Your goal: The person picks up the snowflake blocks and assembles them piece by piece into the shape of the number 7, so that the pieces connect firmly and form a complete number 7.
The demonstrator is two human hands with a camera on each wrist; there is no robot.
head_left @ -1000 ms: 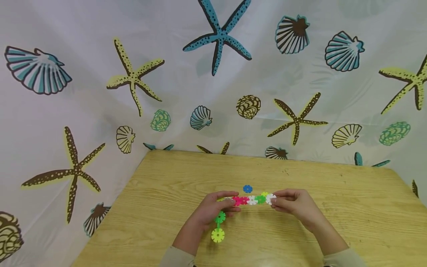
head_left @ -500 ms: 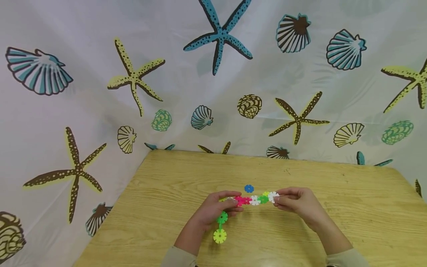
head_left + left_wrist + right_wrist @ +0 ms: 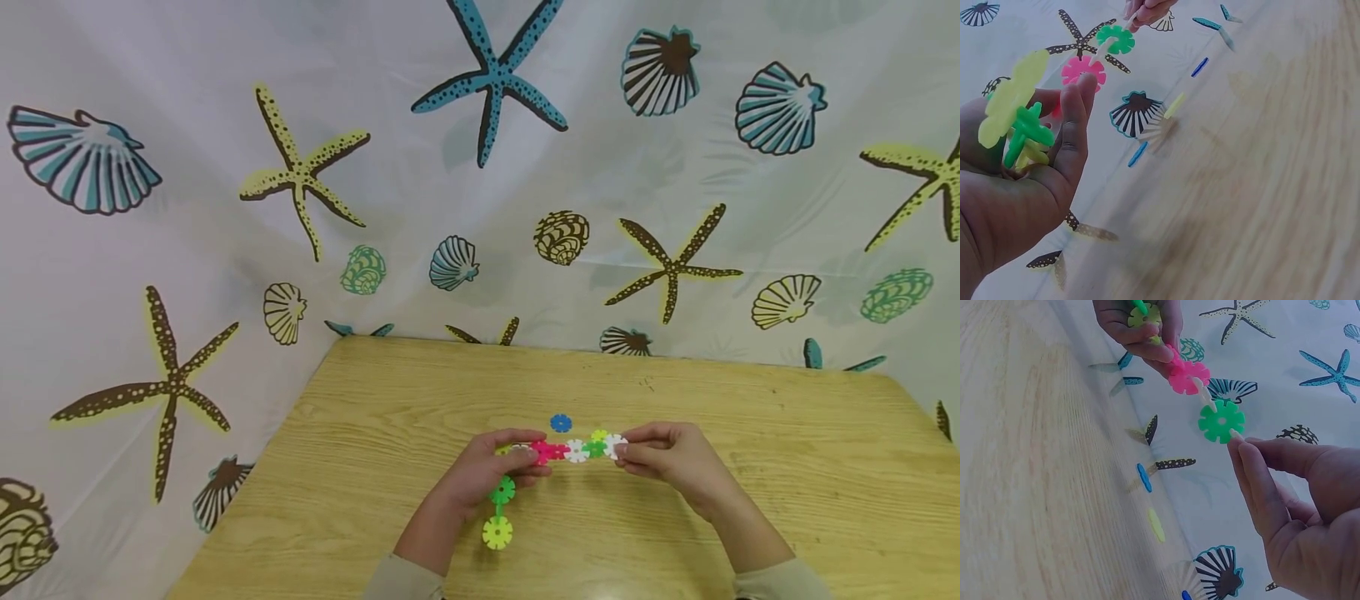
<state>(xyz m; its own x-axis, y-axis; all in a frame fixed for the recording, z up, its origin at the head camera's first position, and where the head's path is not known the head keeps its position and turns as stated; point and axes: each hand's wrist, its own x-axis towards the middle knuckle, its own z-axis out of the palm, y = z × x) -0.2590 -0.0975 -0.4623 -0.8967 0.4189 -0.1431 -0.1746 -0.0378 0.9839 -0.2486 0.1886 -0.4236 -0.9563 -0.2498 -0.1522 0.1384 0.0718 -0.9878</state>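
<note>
A chain of interlocking plastic snowflake discs stretches between both hands over the table. My left hand (image 3: 491,467) grips it around a pink disc (image 3: 541,452), thumb in front. Below that hand hang a green disc (image 3: 502,490) and a yellow disc (image 3: 497,532); part of the chain is hidden behind the palm. Toward the right follow a white disc (image 3: 576,451) and a green disc (image 3: 1221,422). At the right end, my right hand (image 3: 671,458) pinches another white disc (image 3: 615,446) between thumb and fingers; in the right wrist view only its edge shows at the fingertips.
On the wood-grain table (image 3: 420,383), beyond the chain, lie a loose blue disc (image 3: 561,423) and a yellow disc (image 3: 598,435). A dark blue disc (image 3: 1199,67) also lies there in the left wrist view. A cloth (image 3: 390,208) printed with shells and starfish hangs behind the table.
Both hands and the chain sit slightly farther right in the head view than a second ago. Each hand keeps its hold, and the loose discs have stayed put.
</note>
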